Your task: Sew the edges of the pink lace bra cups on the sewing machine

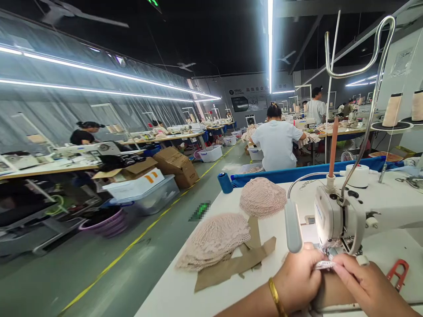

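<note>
My left hand (302, 275), with a gold bangle at the wrist, pinches a narrow strip of pale lace fabric (324, 264) close to the needle area of a white sewing machine (333, 215). On the strip's other side, my right hand (360, 279) grips it between thumb and fingers. The needle and presser foot are partly hidden by my fingers. Left of the machine lie a stack of pale pink lace pieces (218, 240) and a second lace stack (262, 197). Brown paper pieces (236, 266) stick out beside them.
Red-handled thread snips (398, 274) lie to the right. A grey lamp (293, 226) hangs left of the machine head. A blue thread cone (225, 182) stands at the table's far left corner. A person in a white shirt (276, 143) sits ahead; boxes (175, 167) line the aisle.
</note>
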`<state>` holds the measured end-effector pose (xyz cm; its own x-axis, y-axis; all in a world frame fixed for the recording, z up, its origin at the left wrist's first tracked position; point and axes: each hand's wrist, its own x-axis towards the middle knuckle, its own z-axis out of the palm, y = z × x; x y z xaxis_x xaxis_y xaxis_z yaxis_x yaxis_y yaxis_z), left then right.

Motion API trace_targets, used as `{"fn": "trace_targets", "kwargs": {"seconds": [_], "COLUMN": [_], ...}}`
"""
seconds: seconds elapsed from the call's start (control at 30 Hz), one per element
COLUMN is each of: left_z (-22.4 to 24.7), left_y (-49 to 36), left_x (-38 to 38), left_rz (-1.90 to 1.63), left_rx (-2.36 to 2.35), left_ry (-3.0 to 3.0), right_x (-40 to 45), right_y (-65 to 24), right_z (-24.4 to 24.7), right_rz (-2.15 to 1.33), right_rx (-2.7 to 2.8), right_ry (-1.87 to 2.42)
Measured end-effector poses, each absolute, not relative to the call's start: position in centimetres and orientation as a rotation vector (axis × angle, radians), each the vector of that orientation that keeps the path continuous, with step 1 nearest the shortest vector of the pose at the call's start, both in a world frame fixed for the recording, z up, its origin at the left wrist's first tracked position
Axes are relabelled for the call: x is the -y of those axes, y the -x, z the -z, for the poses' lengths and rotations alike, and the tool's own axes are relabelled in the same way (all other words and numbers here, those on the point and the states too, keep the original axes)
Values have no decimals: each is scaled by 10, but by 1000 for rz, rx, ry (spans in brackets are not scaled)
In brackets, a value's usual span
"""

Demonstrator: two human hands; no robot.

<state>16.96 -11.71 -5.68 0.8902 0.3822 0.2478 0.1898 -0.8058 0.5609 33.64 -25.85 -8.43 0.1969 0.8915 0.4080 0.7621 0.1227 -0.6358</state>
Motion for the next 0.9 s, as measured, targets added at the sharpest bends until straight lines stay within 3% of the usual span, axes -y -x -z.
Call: {"fn": "trace_targets", "kwargs": {"seconds": [0.37,0.6,0.9], "left_z": [52,56,57], "left_y": [-174,-175,-176], "left_x": [116,115,112], "left_rz": [-473,-513,-506], "left_rx": [-516,-422,-479], "left_ry": [-2334,-2481,-2404], "right_x": [257,259,257], "right_y": [-334,-339,-339], "right_z": [80,80,84], "right_rz": [-144,154,59], "right_rx": [1481,1757,1718], "right_ry": [1702,1631,1591]}}
